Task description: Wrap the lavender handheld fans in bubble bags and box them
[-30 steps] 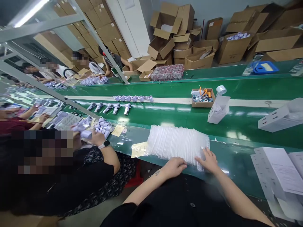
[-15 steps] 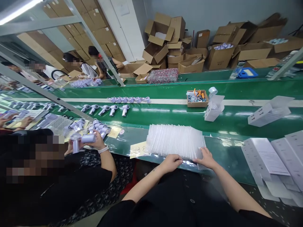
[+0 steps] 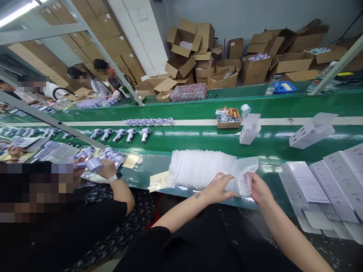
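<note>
A row of white, translucent bubble-wrap bags (image 3: 198,170) stands packed together on the green bench in front of me. My right hand (image 3: 259,187) grips the side of one bubble-wrap bag (image 3: 243,170) at the right end, pinched between thumb and fingers and tilted away from the row. At the row's near right corner, my left hand (image 3: 220,187) rests with thumb and fingers apart, touching the bags and holding none of them. A handwritten yellow note (image 3: 159,181) lies against the row's left end.
White printed cartons (image 3: 331,185) stand at the right. Across the belt are two open white boxes (image 3: 250,130) and a small cardboard box of parts (image 3: 228,124). Handheld fans (image 3: 131,135) lie to the left, where a co-worker (image 3: 107,170) handles one close by.
My right hand has taken hold of the end bag and drawn it rightward from the row. My left hand has moved right and spread its fingers. The view has shifted slightly.
</note>
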`<state>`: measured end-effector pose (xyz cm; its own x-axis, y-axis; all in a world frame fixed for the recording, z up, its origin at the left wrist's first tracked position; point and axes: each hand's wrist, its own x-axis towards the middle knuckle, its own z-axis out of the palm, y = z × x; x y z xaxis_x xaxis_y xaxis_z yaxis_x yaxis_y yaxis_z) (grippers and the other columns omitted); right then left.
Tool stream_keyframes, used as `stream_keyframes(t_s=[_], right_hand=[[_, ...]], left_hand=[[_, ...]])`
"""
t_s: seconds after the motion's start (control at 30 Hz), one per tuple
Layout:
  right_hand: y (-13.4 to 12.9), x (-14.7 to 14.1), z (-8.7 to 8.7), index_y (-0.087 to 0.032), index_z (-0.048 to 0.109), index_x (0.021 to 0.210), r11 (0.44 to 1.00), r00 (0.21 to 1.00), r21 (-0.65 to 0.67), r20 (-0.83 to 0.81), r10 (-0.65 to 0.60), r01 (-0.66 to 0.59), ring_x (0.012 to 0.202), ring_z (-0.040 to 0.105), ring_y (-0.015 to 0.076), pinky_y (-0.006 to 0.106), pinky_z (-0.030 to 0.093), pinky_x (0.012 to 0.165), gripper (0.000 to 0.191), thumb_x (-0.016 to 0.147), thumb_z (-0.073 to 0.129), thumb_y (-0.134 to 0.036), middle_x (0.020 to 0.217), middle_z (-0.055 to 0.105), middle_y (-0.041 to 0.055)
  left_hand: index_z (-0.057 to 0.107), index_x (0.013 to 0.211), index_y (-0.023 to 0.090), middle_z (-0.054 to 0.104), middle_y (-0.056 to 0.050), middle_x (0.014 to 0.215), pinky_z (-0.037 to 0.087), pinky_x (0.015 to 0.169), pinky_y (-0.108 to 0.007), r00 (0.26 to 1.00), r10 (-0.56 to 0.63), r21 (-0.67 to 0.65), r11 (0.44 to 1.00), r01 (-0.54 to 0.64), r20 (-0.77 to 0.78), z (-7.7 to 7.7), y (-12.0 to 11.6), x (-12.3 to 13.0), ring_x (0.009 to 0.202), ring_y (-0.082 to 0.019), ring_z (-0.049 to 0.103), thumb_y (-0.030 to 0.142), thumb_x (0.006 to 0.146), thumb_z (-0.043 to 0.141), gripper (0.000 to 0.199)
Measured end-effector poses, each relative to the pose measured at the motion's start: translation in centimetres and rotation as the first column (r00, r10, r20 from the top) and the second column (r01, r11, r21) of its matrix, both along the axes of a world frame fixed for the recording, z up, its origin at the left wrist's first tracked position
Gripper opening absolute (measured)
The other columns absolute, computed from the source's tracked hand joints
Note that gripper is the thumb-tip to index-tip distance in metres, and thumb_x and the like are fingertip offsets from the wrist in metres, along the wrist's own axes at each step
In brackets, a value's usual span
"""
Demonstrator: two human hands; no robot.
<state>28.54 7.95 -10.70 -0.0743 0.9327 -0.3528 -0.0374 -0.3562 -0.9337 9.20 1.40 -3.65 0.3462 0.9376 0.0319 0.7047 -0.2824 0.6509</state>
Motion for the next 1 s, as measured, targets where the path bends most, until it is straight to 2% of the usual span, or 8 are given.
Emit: stream_keyframes(t_s=[0.2, 0.3, 0.43, 0.53, 0.67, 0.83, 0.9, 1.0], right_hand=[[-0.1, -3.4, 3.5, -0.025, 0.053, 0.085, 0.978, 0.901, -0.100, -0.380, -0.210, 0.185, 0.090, 0.065, 0.0216, 0.037, 0.056, 0.082, 0.018, 0.076, 0.058, -0.041, 0.086, 0.068, 0.0011], [-0.2, -4.1, 5.4, -0.024, 0.055, 0.088, 0.997, 0.885, -0.064, -0.462, -0.058, 0.032, 0.101, 0.061, 0.0228, 0.038, 0.054, 0.086, 0.024, 0.079, 0.053, -0.046, 0.096, 0.067, 0.0048], [-1.4, -4.3, 7.9, -0.027, 0.049, 0.108, 0.990, 0.835, 0.007, -0.537, 0.123, -0.141, 0.110, 0.056, 0.0240, 0.044, 0.052, 0.088, 0.037, 0.082, 0.049, -0.054, 0.117, 0.059, 0.0059], [-2.6, -4.3, 8.8, -0.033, 0.040, 0.116, 0.985, 0.879, 0.089, -0.445, 0.172, -0.148, 0.105, 0.057, 0.0210, 0.041, 0.051, 0.088, 0.057, 0.070, 0.073, -0.037, 0.115, 0.058, 0.0016], [-2.8, -4.4, 9.1, -0.022, 0.052, 0.088, 0.962, 0.903, 0.093, -0.332, 0.272, -0.256, 0.074, 0.061, 0.0164, 0.033, 0.054, 0.073, 0.029, 0.073, 0.070, -0.038, 0.076, 0.060, -0.0014], [-2.4, -4.4, 9.5, -0.020, 0.049, 0.094, 0.922, 0.911, 0.148, -0.157, 0.380, -0.359, 0.067, 0.061, 0.0178, 0.035, 0.054, 0.066, 0.037, 0.072, 0.069, -0.043, 0.074, 0.060, 0.0004], [-2.6, -4.5, 9.3, -0.020, 0.043, 0.108, 0.894, 0.914, 0.232, -0.043, 0.404, -0.384, 0.072, 0.063, 0.0209, 0.036, 0.053, 0.067, 0.049, 0.072, 0.069, -0.042, 0.078, 0.062, 0.0024], [-2.7, -4.4, 8.1, -0.018, 0.040, 0.120, 0.797, 0.920, 0.471, 0.287, 0.266, -0.378, 0.085, 0.063, 0.0259, 0.038, 0.052, 0.073, 0.060, 0.071, 0.067, -0.041, 0.094, 0.063, 0.0097]], left_hand=[[0.051, 0.120, 0.016, 0.055, -0.013, 0.100, 0.042, 0.084, -0.044, 0.945, -0.036, 0.338, 0.929, 0.151, -0.324, 1.7, 0.0, 2.1, 0.102, -0.029, 0.046, 0.050, 0.083, 0.049, 0.050], [0.054, 0.113, 0.016, 0.057, -0.010, 0.090, 0.043, 0.077, -0.038, 0.929, 0.033, 0.398, 0.909, 0.126, -0.370, 2.1, 0.1, 1.4, 0.090, -0.024, 0.051, 0.023, 0.088, 0.040, 0.029], [0.059, 0.085, 0.017, 0.055, -0.007, 0.077, 0.045, 0.072, -0.031, 0.939, 0.256, 0.411, 0.900, -0.146, -0.228, 2.3, 0.6, 0.3, 0.080, -0.019, 0.053, 0.021, 0.089, 0.040, 0.020], [0.056, 0.075, 0.017, 0.055, -0.006, 0.075, 0.045, 0.068, -0.029, 0.927, 0.326, 0.394, 0.889, -0.233, -0.187, 2.7, 0.4, 0.3, 0.077, -0.018, 0.053, 0.021, 0.087, 0.043, 0.018], [0.058, 0.076, 0.017, 0.057, -0.004, 0.074, 0.045, 0.065, -0.028, 0.958, 0.276, 0.337, 0.912, -0.235, -0.077, 3.7, -0.3, 0.6, 0.072, -0.016, 0.054, 0.022, 0.085, 0.048, 0.014], [0.057, 0.074, 0.015, 0.058, -0.001, 0.067, 0.044, 0.057, -0.022, 0.846, 0.475, 0.175, 0.836, -0.519, 0.243, 4.7, -0.5, -0.3, 0.061, -0.011, 0.054, 0.028, 0.085, 0.054, 0.017], [0.057, 0.078, 0.015, 0.059, -0.002, 0.070, 0.045, 0.059, -0.023, 0.848, 0.490, 0.301, 0.792, -0.531, 0.205, 4.9, -0.9, -0.7, 0.065, -0.013, 0.055, 0.024, 0.086, 0.050, 0.014], [0.058, 0.082, 0.017, 0.056, -0.004, 0.071, 0.044, 0.060, -0.026, 0.913, 0.401, 0.578, 0.763, -0.289, -0.073, 4.9, -1.9, -0.8, 0.071, -0.017, 0.054, 0.017, 0.082, 0.046, 0.012]])
